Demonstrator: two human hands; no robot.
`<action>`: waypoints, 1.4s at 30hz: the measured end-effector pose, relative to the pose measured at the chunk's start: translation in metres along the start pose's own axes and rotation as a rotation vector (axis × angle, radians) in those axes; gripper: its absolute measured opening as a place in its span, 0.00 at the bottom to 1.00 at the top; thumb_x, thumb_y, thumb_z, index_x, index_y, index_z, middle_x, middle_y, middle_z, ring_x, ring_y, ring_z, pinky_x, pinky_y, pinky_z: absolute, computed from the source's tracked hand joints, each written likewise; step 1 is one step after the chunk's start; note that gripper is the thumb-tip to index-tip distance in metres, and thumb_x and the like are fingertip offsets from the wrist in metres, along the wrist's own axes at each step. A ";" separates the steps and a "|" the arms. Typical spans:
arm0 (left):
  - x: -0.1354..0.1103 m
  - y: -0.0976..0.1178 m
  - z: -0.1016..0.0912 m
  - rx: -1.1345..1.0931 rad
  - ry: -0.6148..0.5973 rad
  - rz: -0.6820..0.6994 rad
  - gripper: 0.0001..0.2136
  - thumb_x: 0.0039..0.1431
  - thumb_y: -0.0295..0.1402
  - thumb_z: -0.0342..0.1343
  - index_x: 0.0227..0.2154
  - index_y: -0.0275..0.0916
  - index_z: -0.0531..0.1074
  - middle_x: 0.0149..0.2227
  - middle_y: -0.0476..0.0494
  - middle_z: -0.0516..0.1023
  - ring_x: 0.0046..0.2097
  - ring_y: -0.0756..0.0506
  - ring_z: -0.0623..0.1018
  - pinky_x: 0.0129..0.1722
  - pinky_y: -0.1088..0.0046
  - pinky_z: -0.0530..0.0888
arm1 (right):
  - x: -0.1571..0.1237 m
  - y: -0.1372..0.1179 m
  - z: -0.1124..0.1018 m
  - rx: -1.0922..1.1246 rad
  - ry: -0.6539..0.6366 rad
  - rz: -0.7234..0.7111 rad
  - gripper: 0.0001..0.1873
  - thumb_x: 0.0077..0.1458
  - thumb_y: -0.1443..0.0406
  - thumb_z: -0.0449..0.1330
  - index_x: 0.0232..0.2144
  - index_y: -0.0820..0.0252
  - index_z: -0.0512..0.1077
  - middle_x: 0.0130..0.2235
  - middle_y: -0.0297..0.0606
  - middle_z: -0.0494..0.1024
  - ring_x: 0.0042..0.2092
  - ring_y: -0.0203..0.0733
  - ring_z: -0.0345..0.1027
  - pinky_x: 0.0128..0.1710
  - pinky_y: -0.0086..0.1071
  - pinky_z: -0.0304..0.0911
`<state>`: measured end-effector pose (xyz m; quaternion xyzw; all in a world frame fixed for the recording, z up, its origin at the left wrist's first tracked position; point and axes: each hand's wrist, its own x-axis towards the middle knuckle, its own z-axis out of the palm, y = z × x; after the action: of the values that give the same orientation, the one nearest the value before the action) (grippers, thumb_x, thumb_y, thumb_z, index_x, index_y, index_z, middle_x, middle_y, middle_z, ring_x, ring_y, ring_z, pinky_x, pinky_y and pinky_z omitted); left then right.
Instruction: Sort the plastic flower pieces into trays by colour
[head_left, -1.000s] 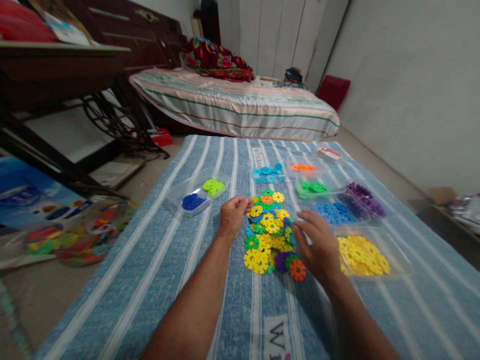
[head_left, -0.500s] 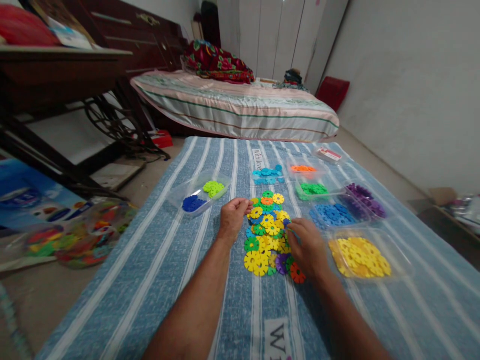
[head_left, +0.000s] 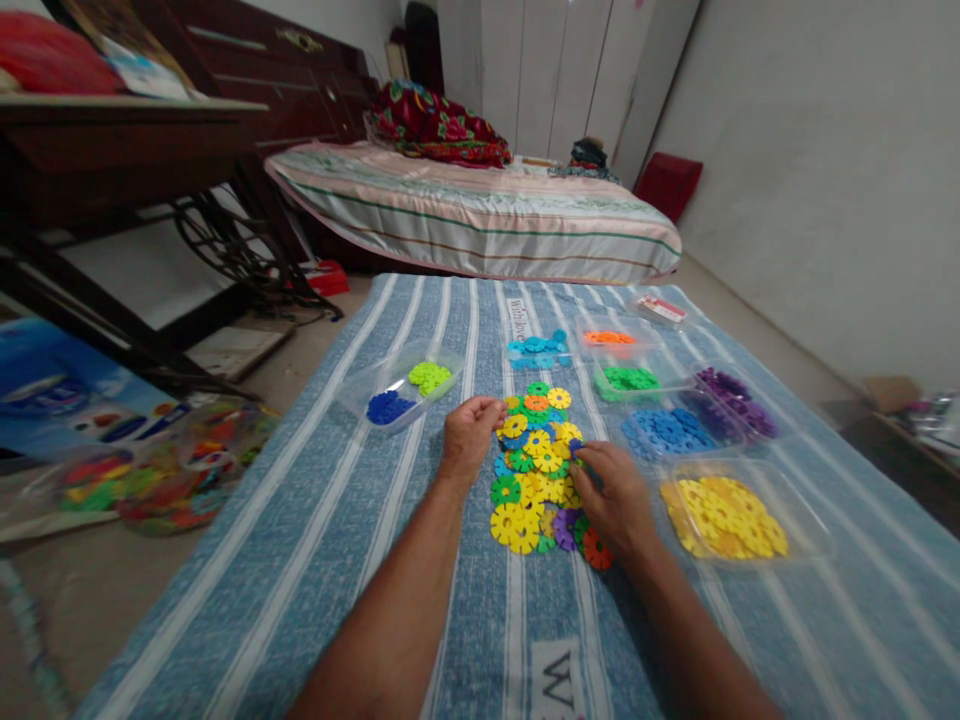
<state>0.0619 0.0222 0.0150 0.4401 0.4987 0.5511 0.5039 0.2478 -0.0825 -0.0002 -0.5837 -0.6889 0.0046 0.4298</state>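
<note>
A mixed pile of notched, flower-shaped plastic discs point(head_left: 538, 470) lies on the striped cloth, mostly yellow, with green, blue, purple and orange ones. At the pile's upper left edge is my left hand point(head_left: 471, 432), its thumb and fingertips pinched together; whatever they may hold is hidden. My right hand point(head_left: 616, 492) reaches over the right edge, fingers bent and closed, the tips by a dark blue disc point(head_left: 576, 447). Whether it grips that disc I cannot tell. An orange-red disc point(head_left: 598, 549) lies just under the right wrist.
Right of the pile stand clear tubs of yellow point(head_left: 727, 515), blue point(head_left: 667, 430), purple point(head_left: 735, 400), green point(head_left: 631, 379) and orange discs point(head_left: 609, 338). Light blue discs point(head_left: 538, 348) lie beyond. At left, one clear tub point(head_left: 405, 425) holds dark blue and lime discs. A bed point(head_left: 480, 215) stands behind.
Both hands stay almost in place at the pile's two sides. The whole view has shifted very slightly; no disc has visibly moved.
</note>
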 end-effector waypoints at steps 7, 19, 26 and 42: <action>-0.003 -0.003 0.000 0.212 -0.067 0.124 0.17 0.39 0.37 0.66 0.35 0.38 0.75 0.39 0.44 0.79 0.39 0.44 0.78 0.38 0.70 0.74 | 0.004 -0.010 0.008 -0.043 -0.037 -0.115 0.12 0.56 0.63 0.57 0.43 0.58 0.74 0.51 0.48 0.71 0.54 0.51 0.64 0.53 0.49 0.64; -0.001 -0.012 0.000 0.305 -0.107 0.231 0.11 0.45 0.34 0.61 0.34 0.38 0.76 0.38 0.45 0.79 0.40 0.45 0.78 0.43 0.69 0.75 | 0.006 -0.033 0.014 -0.215 -0.224 -0.169 0.19 0.56 0.58 0.59 0.49 0.59 0.72 0.59 0.52 0.64 0.61 0.59 0.53 0.56 0.55 0.57; -0.002 -0.008 0.002 0.300 -0.048 0.198 0.08 0.47 0.35 0.59 0.30 0.37 0.76 0.31 0.48 0.79 0.34 0.47 0.78 0.38 0.73 0.75 | -0.001 -0.032 0.014 -0.084 -0.139 -0.221 0.10 0.59 0.62 0.56 0.36 0.59 0.76 0.53 0.50 0.70 0.58 0.54 0.60 0.56 0.52 0.59; 0.000 -0.010 -0.002 0.395 0.021 0.195 0.09 0.54 0.37 0.52 0.30 0.40 0.77 0.30 0.50 0.79 0.35 0.48 0.77 0.37 0.76 0.72 | 0.029 -0.031 0.027 -0.267 -0.201 -0.109 0.11 0.56 0.61 0.59 0.39 0.61 0.74 0.46 0.49 0.73 0.54 0.55 0.60 0.51 0.49 0.61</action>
<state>0.0614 0.0224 0.0053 0.5706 0.5573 0.4932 0.3472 0.2080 -0.0561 0.0155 -0.5939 -0.7535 -0.0519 0.2771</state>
